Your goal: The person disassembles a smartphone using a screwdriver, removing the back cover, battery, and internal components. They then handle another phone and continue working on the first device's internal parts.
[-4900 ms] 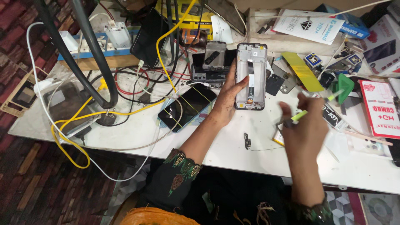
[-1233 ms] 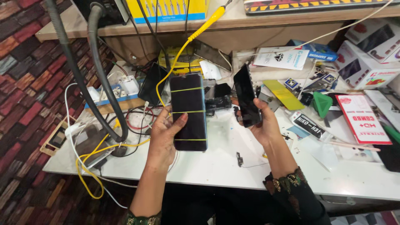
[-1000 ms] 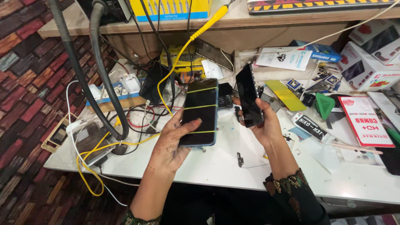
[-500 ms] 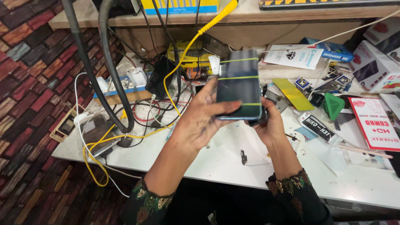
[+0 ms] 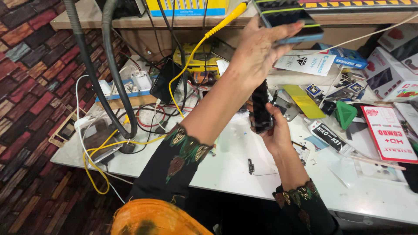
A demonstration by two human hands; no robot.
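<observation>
My left hand (image 5: 257, 52) is raised high over the back of the bench and grips a dark phone screen panel (image 5: 289, 19) with a green-blue edge, held flat near the wooden shelf. My right hand (image 5: 273, 132) stays low over the white table and holds a black phone frame (image 5: 261, 106) upright on its edge. My left forearm crosses in front of the bench between the two. A small loose part with a thin wire (image 5: 251, 166) lies on the table below my right hand.
The white table (image 5: 226, 174) is crowded: yellow and white cables (image 5: 102, 150), a power strip (image 5: 126, 85), two grey hoses (image 5: 109, 65), a yellow strip (image 5: 305, 101), a green triangular pick (image 5: 345, 114), boxes and printed cards (image 5: 385, 130) at right. A wooden shelf (image 5: 130, 19) runs above.
My left hand has lifted the screen panel from chest height up and to the right, toward the shelf. My right hand keeps the phone frame almost in place.
</observation>
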